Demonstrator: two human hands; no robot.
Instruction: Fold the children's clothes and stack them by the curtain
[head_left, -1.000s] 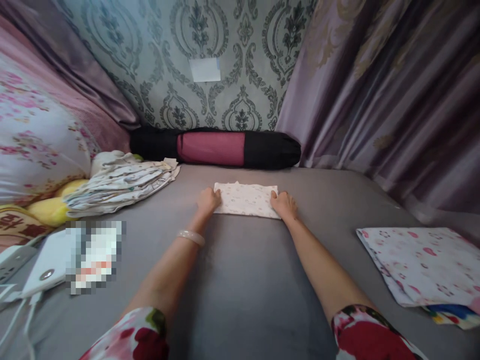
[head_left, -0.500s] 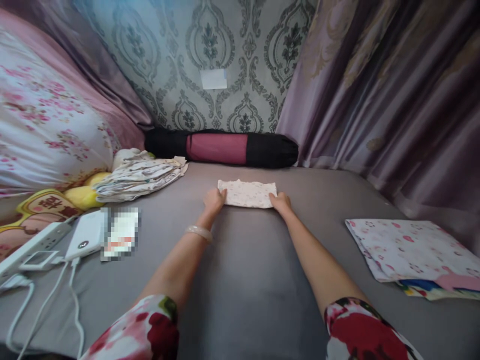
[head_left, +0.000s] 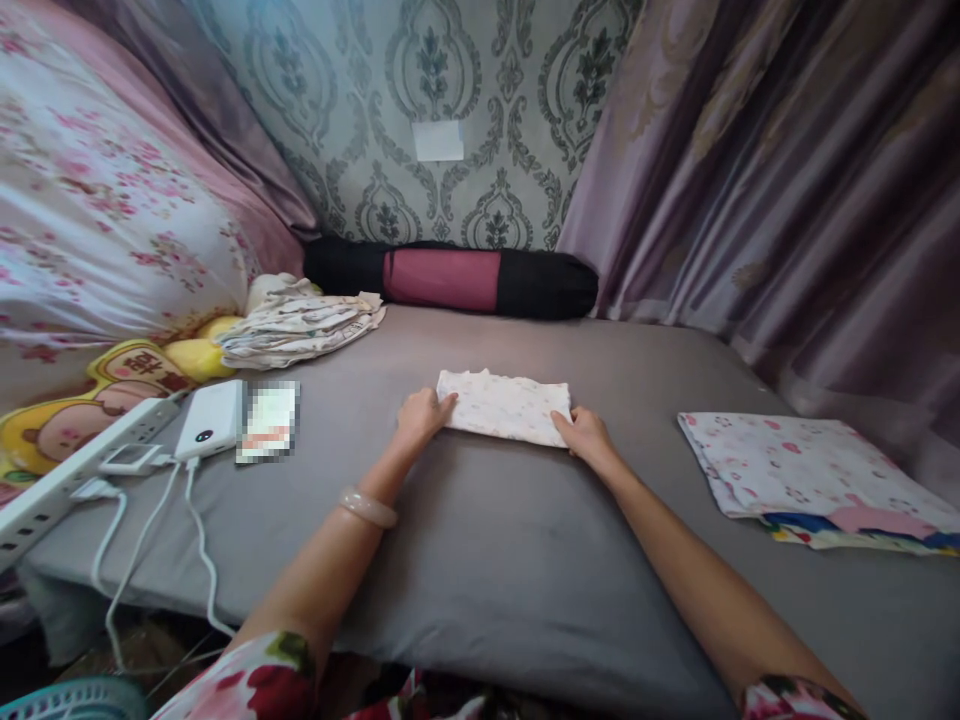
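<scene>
A white cloth with a faint small print, folded into a flat rectangle, is stretched between my two hands over the grey bed sheet. My left hand grips its left edge, thumb on top and fingers beneath. At the right edge my right hand pinches it the same way. Whether the cloth's underside touches the sheet I cannot tell. A pale bangle circles my left wrist.
Folded cloths are stacked at back left, and a folded pink-patterned cloth lies at right. A power bank, power strip and cables sit at left. Along the wall lies a black and maroon roll.
Both hands have come nearer to me with the folded cloth, still holding its ends. The view has shifted, so the bed's front edge and a teal basket rim now show.
</scene>
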